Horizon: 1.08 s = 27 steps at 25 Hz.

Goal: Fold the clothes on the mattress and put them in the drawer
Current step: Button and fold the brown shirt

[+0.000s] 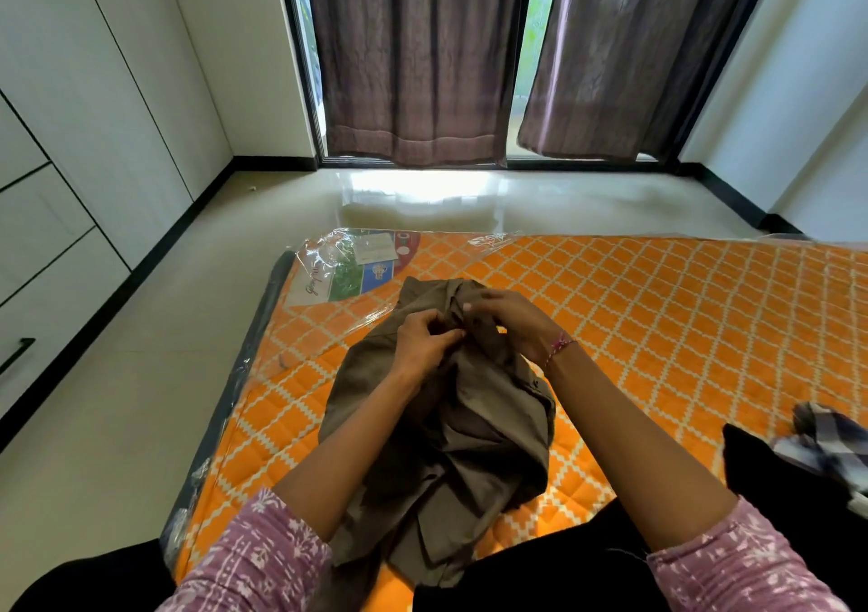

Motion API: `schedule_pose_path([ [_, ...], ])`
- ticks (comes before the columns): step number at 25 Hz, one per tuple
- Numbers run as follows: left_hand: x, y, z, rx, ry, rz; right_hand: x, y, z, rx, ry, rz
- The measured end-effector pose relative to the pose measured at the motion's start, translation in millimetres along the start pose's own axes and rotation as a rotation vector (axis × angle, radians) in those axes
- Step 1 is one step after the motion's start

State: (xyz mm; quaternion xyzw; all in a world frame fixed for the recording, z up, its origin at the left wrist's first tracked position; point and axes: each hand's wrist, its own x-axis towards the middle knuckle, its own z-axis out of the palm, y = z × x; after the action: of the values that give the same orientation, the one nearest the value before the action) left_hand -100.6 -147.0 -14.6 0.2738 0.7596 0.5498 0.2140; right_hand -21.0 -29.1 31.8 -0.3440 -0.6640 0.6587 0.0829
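Observation:
A crumpled olive-brown shirt (pixel 469 428) lies in front of me on the orange patterned mattress (pixel 657 320), which is wrapped in clear plastic. My left hand (pixel 425 341) pinches the shirt's fabric near the collar. My right hand (pixel 512 322) grips the collar edge just beside it, close to a button. The two hands almost touch. A checked garment (pixel 822 442) and a black garment (pixel 770 470) lie on the mattress at the right edge of view.
White wardrobe with drawer fronts and a black handle (pixel 19 353) lines the left wall. Bare tiled floor (pixel 141 376) runs between it and the mattress. Dark curtains (pixel 413 57) hang over the window at the back.

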Motion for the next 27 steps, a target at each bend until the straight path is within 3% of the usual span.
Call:
schedule_pose_path([
  [4, -12, 0, 3, 0.202, 0.071, 0.060, -14, 25, -10, -0.420, 0.039, 0.009],
  [7, -17, 12, 2, 0.347, 0.154, 0.185, -22, 20, -3, -0.622, 0.337, -0.174],
  [9, -19, 23, -6, 0.477, 0.221, 0.277, -26, 15, 1, -0.564, 0.487, -0.240],
  [13, -33, 27, -3, 0.617, 0.305, 0.381, -31, 23, 19, -0.385, 0.375, -0.232],
  [16, -41, 16, 5, 0.416, 0.283, 0.222, -37, 39, 34, -0.313, 0.452, -0.206],
  [20, -45, 15, 1, -0.357, 0.030, -0.319, -40, 49, 36, -0.270, 0.514, -0.200],
  [22, -45, 16, -1, -0.595, -0.013, -0.482, -42, 51, 35, -0.271, 0.524, -0.194],
  [24, -43, 16, -3, -0.543, -0.052, -0.485, -43, 51, 34, -0.311, 0.525, -0.196],
  [27, -43, 15, -3, -0.355, -0.035, -0.309, -48, 50, 29, -0.443, 0.532, -0.325],
])
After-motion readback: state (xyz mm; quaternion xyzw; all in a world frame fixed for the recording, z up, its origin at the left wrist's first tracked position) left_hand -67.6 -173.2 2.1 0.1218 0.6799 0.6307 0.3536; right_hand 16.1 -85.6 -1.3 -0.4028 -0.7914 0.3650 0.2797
